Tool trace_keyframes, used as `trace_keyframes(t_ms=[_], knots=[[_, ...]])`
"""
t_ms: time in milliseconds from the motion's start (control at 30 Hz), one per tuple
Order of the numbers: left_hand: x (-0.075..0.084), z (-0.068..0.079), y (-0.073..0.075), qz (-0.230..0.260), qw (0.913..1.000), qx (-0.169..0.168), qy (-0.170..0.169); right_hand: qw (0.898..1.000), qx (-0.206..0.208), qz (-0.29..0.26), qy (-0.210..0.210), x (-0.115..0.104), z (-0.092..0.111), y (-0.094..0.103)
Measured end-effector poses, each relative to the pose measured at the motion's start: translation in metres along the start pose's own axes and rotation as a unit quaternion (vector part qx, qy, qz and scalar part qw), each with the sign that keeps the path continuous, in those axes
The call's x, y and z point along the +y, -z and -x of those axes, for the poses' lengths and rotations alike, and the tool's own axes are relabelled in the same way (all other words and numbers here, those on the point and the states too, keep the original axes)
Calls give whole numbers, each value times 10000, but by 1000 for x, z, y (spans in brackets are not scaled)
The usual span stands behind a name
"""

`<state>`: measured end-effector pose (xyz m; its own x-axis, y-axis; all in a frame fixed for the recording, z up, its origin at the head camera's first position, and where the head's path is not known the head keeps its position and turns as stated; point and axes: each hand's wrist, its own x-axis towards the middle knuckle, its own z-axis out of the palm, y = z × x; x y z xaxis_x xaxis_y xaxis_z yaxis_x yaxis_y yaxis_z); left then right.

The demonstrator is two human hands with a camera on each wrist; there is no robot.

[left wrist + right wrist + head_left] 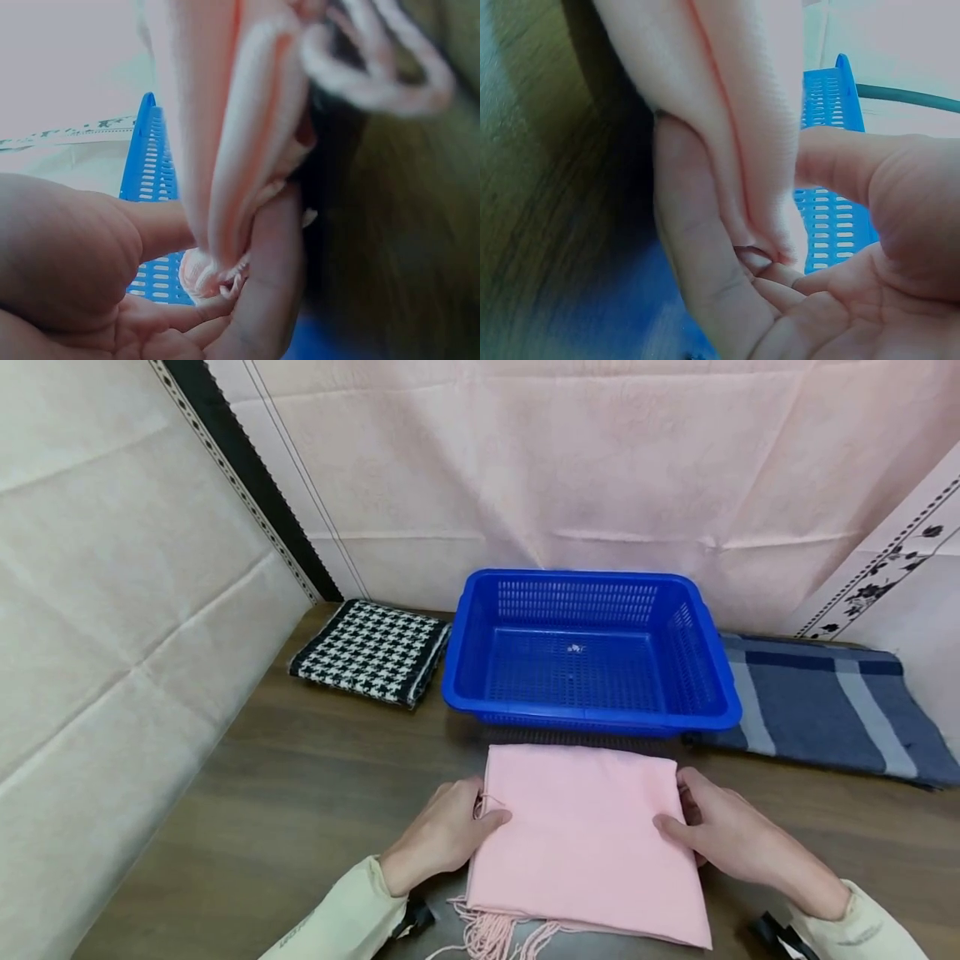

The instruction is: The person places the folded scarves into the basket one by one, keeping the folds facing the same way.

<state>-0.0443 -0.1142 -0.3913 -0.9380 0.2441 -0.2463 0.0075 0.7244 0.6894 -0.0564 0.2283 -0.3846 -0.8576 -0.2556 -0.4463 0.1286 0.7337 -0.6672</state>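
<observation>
A folded pink scarf (581,835) with twisted fringe (498,935) at its near left corner is held between both hands, in front of the blue basket. My left hand (442,827) grips its left edge, thumb on top and fingers beneath. On the opposite edge my right hand (731,831) pinches the scarf the same way. In the left wrist view the folded layers of the scarf (232,127) lie between thumb and fingers, with a fringe loop close to the camera. The right wrist view shows fingers under the scarf's folded layers (735,112).
Behind the scarf stands a blue plastic basket (570,718) with perforated walls. A folded black-and-white houndstooth scarf (372,650) lies to its left, a folded blue-grey striped scarf (825,702) to its right. Cloth-covered walls (570,460) border the wooden table (300,802).
</observation>
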Motion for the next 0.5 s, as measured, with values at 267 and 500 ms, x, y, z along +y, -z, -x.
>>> trace_keyframes(t_ms=[267,500], knots=[[3,-2,8,-84,9998,-109,-108,9987,242,276,360,-2,-1,3],[1,2,6,-67,9997,-89,-237,9974,273,536,386,1,0,3]])
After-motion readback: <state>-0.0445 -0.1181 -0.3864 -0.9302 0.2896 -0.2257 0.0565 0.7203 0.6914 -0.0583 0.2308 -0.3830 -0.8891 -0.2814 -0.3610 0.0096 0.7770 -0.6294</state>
